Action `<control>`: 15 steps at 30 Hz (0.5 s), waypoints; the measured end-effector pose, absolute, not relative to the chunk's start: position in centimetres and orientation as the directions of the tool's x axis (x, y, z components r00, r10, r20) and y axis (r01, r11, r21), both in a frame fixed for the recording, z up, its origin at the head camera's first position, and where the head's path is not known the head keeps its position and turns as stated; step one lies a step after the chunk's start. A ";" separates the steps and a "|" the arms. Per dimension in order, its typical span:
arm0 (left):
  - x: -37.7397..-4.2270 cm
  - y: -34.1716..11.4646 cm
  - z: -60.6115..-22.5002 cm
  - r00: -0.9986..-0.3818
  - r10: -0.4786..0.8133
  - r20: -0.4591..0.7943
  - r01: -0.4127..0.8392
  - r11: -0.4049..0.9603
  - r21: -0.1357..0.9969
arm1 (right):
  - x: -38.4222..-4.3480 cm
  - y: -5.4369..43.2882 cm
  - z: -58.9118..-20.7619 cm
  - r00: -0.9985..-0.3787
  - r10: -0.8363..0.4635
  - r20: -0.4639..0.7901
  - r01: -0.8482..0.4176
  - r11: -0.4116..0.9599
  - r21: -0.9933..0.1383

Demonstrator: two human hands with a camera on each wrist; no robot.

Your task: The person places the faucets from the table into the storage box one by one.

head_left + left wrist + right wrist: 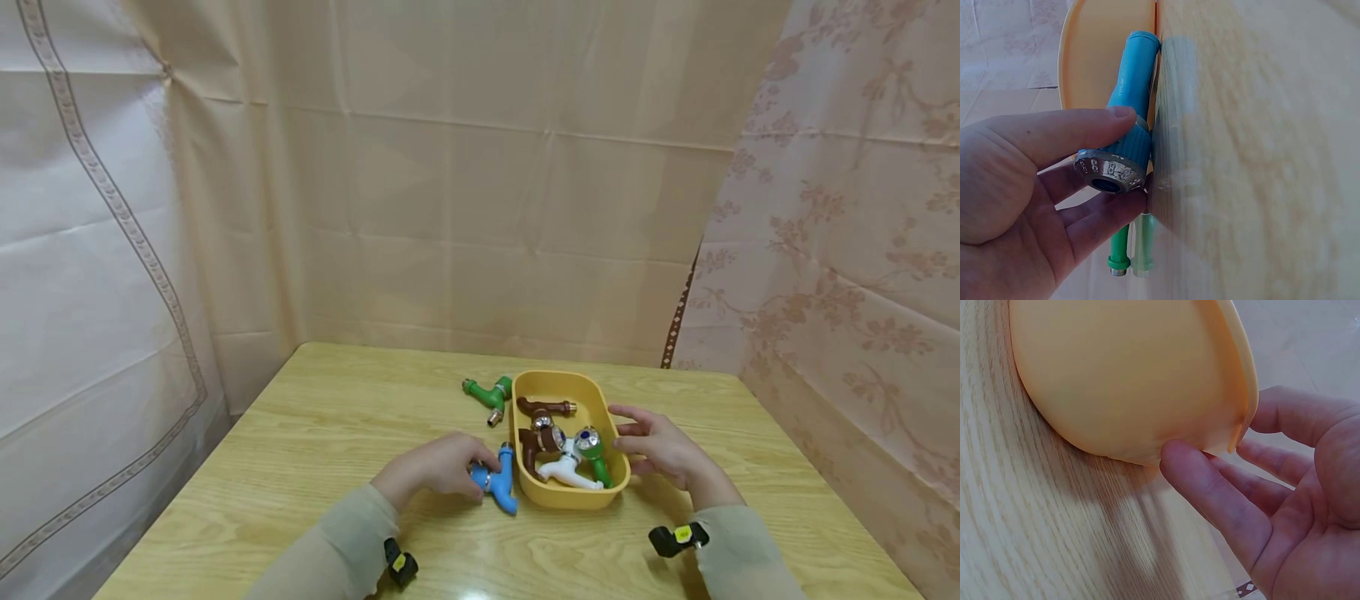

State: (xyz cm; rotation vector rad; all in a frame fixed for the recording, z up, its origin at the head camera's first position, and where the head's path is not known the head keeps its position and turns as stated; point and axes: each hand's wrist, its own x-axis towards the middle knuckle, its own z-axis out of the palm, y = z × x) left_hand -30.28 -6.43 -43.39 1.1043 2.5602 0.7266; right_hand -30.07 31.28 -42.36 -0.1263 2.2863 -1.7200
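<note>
My left hand (pixel 448 467) pinches a blue tap (pixel 501 479) at its knob end, thumb on one side and fingers on the other. In the left wrist view the blue tap (pixel 1134 75) lies against the table, its silver knob toward the palm. Just right of it stands a yellow plastic tub (pixel 566 498). My right hand (pixel 663 450) rests its fairly straight fingers against the tub's right side. Inside the tub are brown taps (pixel 529 454), a white tap (pixel 567 472) and a green tap (pixel 597 467).
Another green tap (pixel 491 395) lies on the wooden table (pixel 337 433) at the tub's back left. A beige curtain (pixel 495 183) hangs behind the table, with patterned cloths at both sides. Each wrist carries a black camera.
</note>
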 end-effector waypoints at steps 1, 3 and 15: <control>-30.3 -6.4 -43.4 -0.677 0.735 -0.040 0.604 0.586 0.540 | -30.1 31.3 -42.4 -0.958 -0.235 -0.167 0.096 0.288 -0.953; -30.3 -6.4 -43.4 -0.678 0.734 -0.040 0.604 0.587 0.539 | -30.1 31.3 -42.4 -0.957 -0.236 -0.167 0.096 0.284 -0.954; -30.4 -6.4 -43.5 -0.668 0.744 -0.034 0.626 0.586 0.515 | -30.0 31.2 -42.2 -0.957 -0.234 -0.171 0.099 0.290 -0.952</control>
